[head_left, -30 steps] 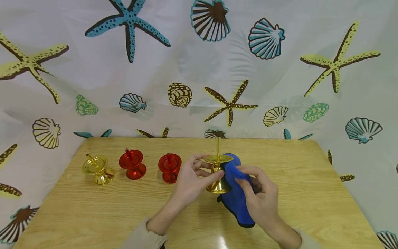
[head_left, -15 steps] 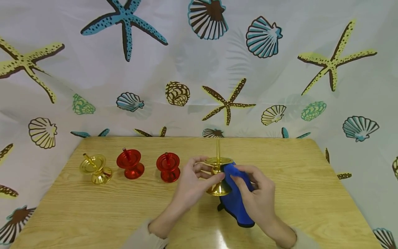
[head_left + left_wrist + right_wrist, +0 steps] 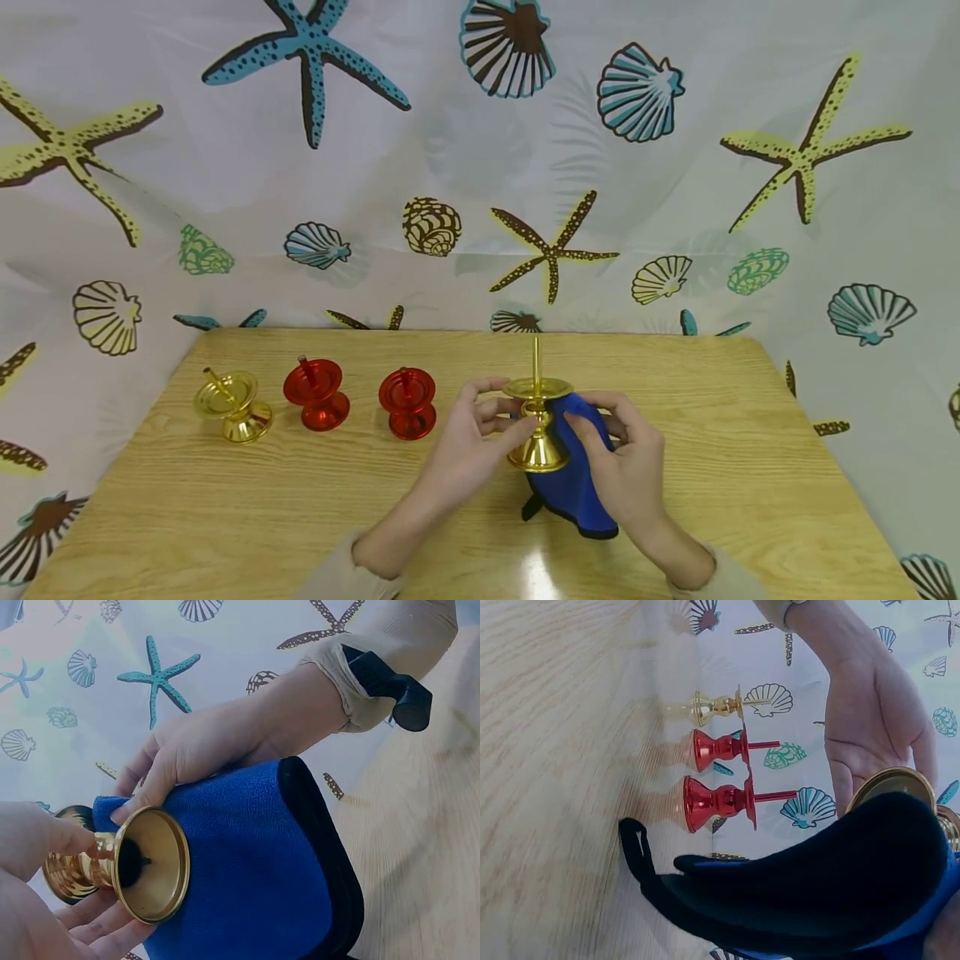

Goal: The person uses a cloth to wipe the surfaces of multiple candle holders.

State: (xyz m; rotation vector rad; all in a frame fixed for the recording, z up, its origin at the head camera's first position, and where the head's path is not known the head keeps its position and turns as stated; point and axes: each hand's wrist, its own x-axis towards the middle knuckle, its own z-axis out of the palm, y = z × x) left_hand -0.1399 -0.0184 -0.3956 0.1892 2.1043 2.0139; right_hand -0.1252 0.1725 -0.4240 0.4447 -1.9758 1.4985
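Observation:
My left hand (image 3: pixel 468 450) holds a gold metal candle holder (image 3: pixel 538 454) by its narrow waist, thumb in front and fingers behind. The holder is upright above the table, its wide drip dish and thin spike on top. In the left wrist view its hollow base (image 3: pixel 161 866) faces the camera. A blue cloth (image 3: pixel 573 496) with black edging and a black loop hangs from my right hand (image 3: pixel 630 467), pinched between thumb and fingers. The cloth lies against the holder's right side and covers part of its far side. Some right fingertips are hidden behind the cloth.
On the wood-grain table (image 3: pixel 720 467), left of my hands, stand another gold holder (image 3: pixel 236 408) and two red holders, one (image 3: pixel 322 396) beside it and one (image 3: pixel 408 404) nearest my left hand. A curtain (image 3: pixel 480 158) printed with shells and starfish hangs behind the table.
The gold holder has shifted slightly right in my left hand's grip. The cloth's top has come down from beside the dish, and my right thumb now presses it flatter near the holder.

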